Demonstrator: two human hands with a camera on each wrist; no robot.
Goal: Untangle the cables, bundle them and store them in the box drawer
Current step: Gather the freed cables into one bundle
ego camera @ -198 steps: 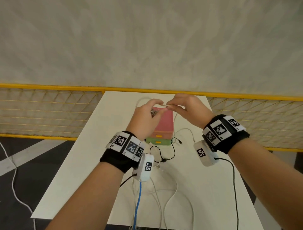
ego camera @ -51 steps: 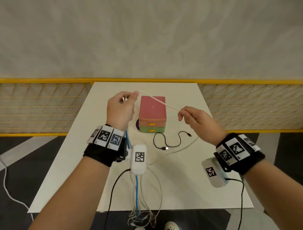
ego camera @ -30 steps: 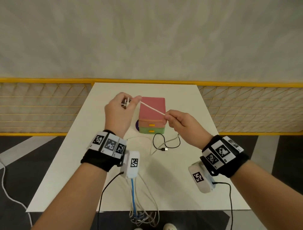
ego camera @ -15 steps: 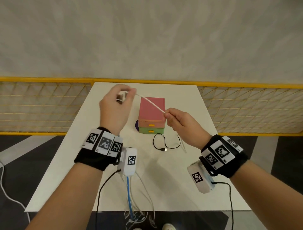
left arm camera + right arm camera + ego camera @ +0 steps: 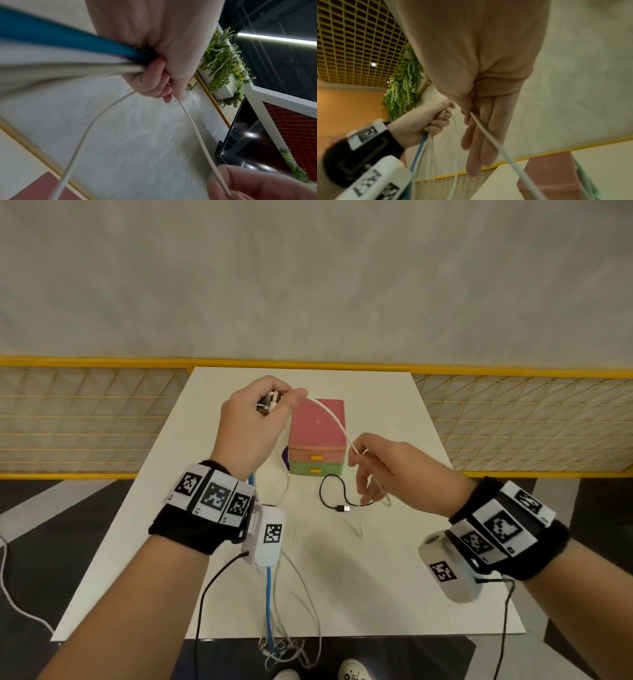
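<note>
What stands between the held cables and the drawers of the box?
Both drawers of the box are shut. The black cable lies on the table right before them.

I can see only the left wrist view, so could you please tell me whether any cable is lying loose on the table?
Observer: Yes, a black cable lies on the table in front of the drawer box.
Operator: Thank you. Are its drawers open?
Observer: No, the upper drawer and lower drawer both look shut.
Operator: How does the right hand hold the white cable?
Observer: The right hand pinches the white cable at the thumb, with its other fingers straight.
</note>
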